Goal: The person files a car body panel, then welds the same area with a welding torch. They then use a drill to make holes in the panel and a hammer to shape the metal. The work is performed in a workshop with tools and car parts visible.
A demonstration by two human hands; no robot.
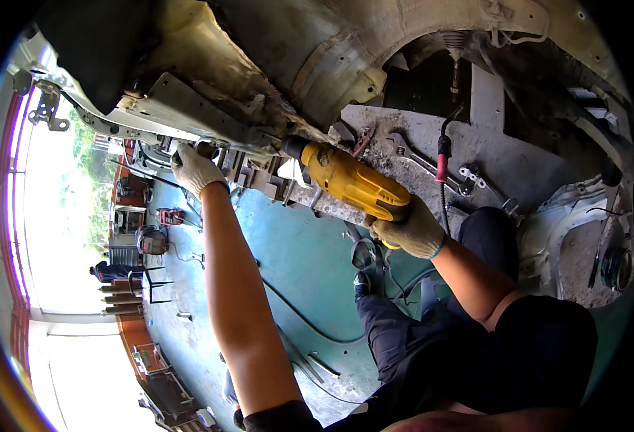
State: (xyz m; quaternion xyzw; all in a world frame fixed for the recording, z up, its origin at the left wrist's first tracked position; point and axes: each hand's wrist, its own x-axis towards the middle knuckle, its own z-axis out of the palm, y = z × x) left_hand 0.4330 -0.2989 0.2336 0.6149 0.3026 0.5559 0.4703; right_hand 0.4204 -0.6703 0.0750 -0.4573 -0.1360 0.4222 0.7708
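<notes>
In my gloved right hand (412, 229) is a yellow power drill (356, 183), gripped at its rear handle. Its black chuck (295, 147) points up and left, with a thin bit reaching toward the car body's metal rail (194, 108). Whether the bit touches the metal I cannot tell. My left hand (196, 170), also gloved, is stretched far forward beneath that rail. Its fingers are curled by a dark part at the rail's lower edge, and what they hold is hidden.
An adjustable wrench (421, 158) and a red-handled tool with a cable (443, 162) lie on a dusty metal plate (525, 173) at right. Hoses (302, 320) and a strap (363, 255) cross the green floor. A bare wheel arch (374, 43) curves overhead.
</notes>
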